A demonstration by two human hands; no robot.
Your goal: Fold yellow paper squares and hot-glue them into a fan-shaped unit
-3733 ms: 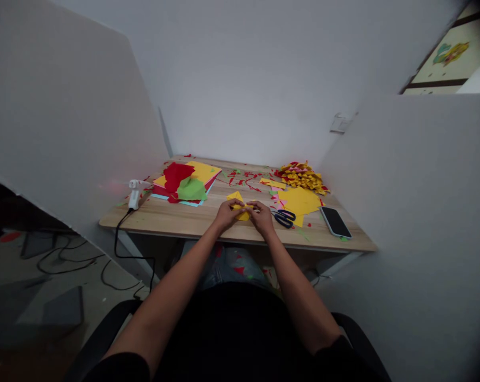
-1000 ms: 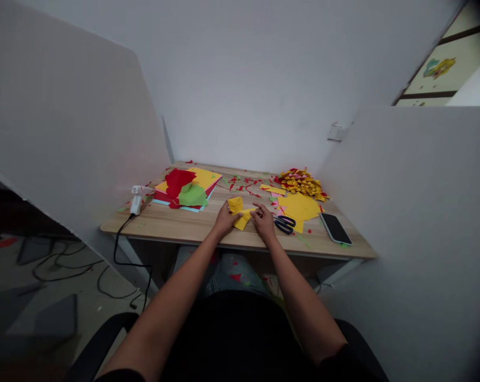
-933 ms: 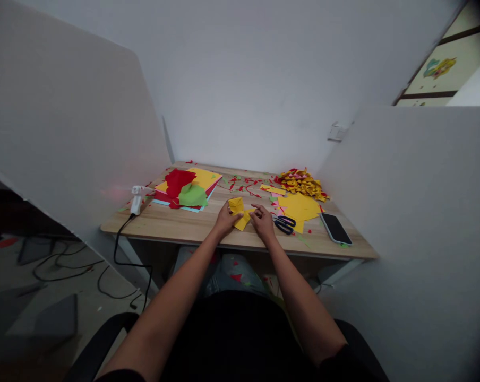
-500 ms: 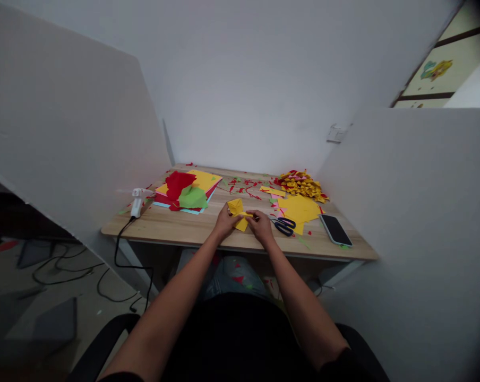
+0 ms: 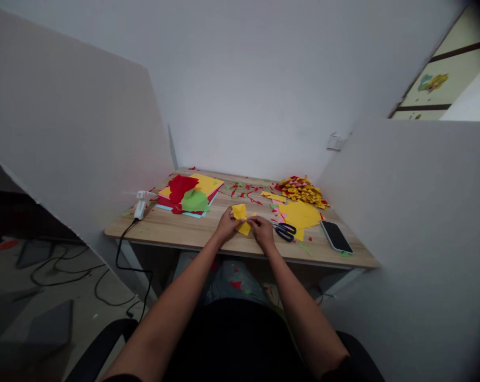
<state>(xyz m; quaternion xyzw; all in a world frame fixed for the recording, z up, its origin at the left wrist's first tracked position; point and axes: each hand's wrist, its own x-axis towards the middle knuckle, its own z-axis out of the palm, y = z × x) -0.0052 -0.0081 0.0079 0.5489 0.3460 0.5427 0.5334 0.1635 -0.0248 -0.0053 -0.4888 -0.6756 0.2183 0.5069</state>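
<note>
Near the front edge of the wooden desk, a folded piece of yellow paper (image 5: 239, 211) with creases across its upper part is between my hands. My left hand (image 5: 227, 226) grips its left side, thumb on top. From the right, my right hand (image 5: 262, 231) pinches the paper's middle with its fingertips; a small yellow corner sticks up beside those fingers. Just right of that hand lie scissors (image 5: 284, 232) with dark blue handles. Part of the folded paper is hidden under my fingers.
Yellow sheets (image 5: 301, 213) and a phone (image 5: 336, 236) lie at the right, before a heap of folded yellow pieces (image 5: 303, 191). A stack of coloured paper (image 5: 210, 184) and a white glue gun (image 5: 141, 204) with a black cord are at the left. Red and green scraps (image 5: 243, 190) litter the desk.
The yellow paper's upper part has turned slightly and lies flatter. My right fingers have shifted a little at its middle. The whole view has dropped slightly in the frame.
</note>
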